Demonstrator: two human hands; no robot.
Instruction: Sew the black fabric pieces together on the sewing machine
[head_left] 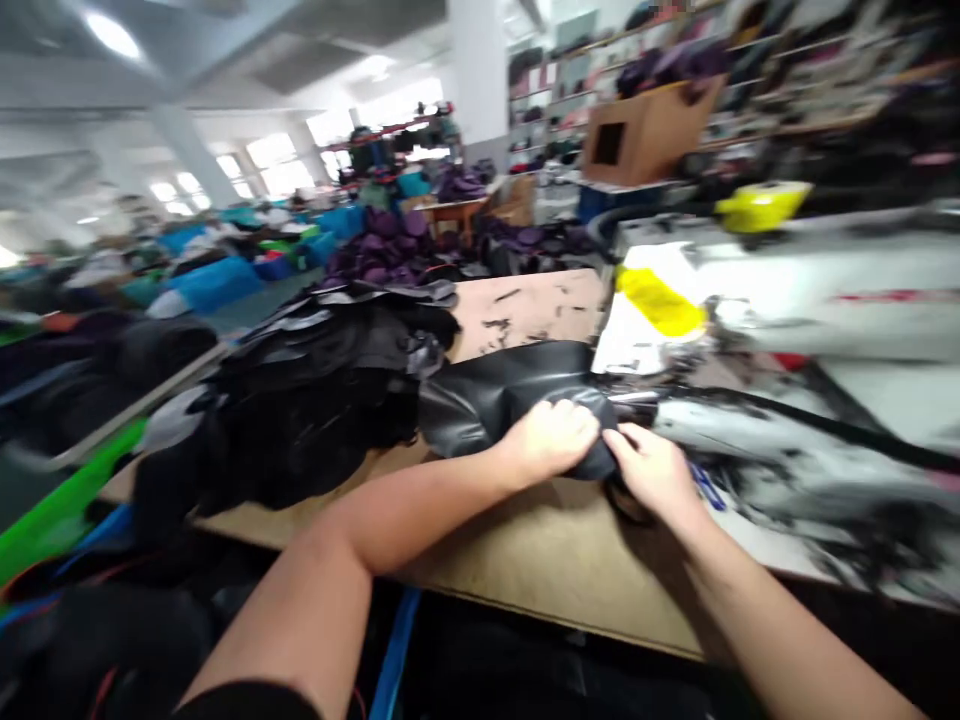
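A glossy black sheet of leather-like material (487, 390) lies on the wooden worktop, bunched up at its right end. My left hand (553, 438) has its fingers curled over that bunched end and grips it. Close beside it, my right hand (651, 465) pinches the sheet's right edge between thumb and fingers. Just beyond my right fingers is a shiny metal part (634, 400) of a white sewing machine (840, 285). A black strip (780, 408) runs from there to the right. Motion blurs the machine's details.
A heap of black cut pieces (322, 390) covers the worktop's left side. Blue-handled snips (707, 487) lie right of my right hand. Black scraps dot the pale board (525, 305) behind. A yellow piece (660, 300) sits on the machine. A cardboard box (649, 135) stands farther back.
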